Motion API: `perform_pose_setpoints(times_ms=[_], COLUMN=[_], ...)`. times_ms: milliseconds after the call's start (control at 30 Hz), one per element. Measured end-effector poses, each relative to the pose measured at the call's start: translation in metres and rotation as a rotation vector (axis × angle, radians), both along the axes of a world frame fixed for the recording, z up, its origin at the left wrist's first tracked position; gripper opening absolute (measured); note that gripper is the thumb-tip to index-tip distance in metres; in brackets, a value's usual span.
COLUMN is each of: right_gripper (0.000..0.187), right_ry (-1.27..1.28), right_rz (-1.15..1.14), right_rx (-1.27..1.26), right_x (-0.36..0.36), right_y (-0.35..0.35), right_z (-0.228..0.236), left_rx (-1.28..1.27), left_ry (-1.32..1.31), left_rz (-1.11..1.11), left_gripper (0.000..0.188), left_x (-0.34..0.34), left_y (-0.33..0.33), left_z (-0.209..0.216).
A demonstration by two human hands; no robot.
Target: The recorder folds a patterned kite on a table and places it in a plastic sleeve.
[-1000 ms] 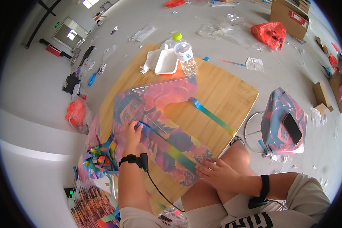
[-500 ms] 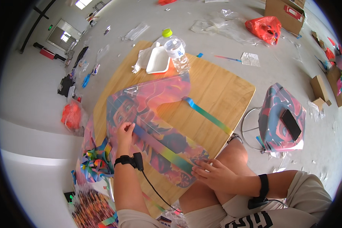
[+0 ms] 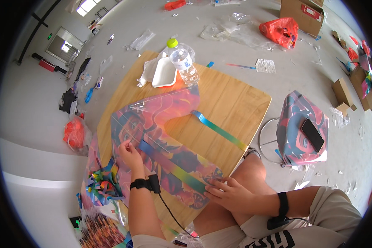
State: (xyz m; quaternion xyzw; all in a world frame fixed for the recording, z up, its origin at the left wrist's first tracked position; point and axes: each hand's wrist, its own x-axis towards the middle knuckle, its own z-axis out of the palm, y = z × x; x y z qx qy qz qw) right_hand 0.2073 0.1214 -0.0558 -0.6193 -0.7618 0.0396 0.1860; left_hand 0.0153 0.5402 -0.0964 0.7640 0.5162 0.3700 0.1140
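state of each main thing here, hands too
Clear plastic bottle, standing, yellow-green cap on
White rectangular tray, open
Black rectangular phone, lying flat, unlit
Long multicoloured ribbon between the hands, laid out straight
Right hand, fingers spread, touching ribbon's green end
Left hand, fingers curled

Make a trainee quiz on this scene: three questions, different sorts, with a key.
1. Which hand is at the green end of the ribbon across the printed sheet: A) left, B) right?
2. True or false: the bottle has a yellow-green cap.
3. Fill in: a ____ lies on the printed cover to the right of the table.

Key: 1. B, the right hand. 2. True. 3. Phone.
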Motion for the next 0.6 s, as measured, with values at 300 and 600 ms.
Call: perform_pose_setpoints(times_ms=[300,600], right_gripper=[0.042,0.044], right_ry=[-0.011,0.012], right_rz=[0.016,0.020], right_rx=[-0.008,-0.011], right_x=[0.001,-0.001], right_y=[-0.001,-0.003], right_z=[-0.002,-0.003], left_rx=[-0.135,-0.113], left_ry=[0.583,0.696], left_rz=[-0.311,-0.262], left_gripper=[0.064,0.075], left_x=[0.022,0.014], left_y=[-0.125,-0.092], left_z=[0.040,-0.004])
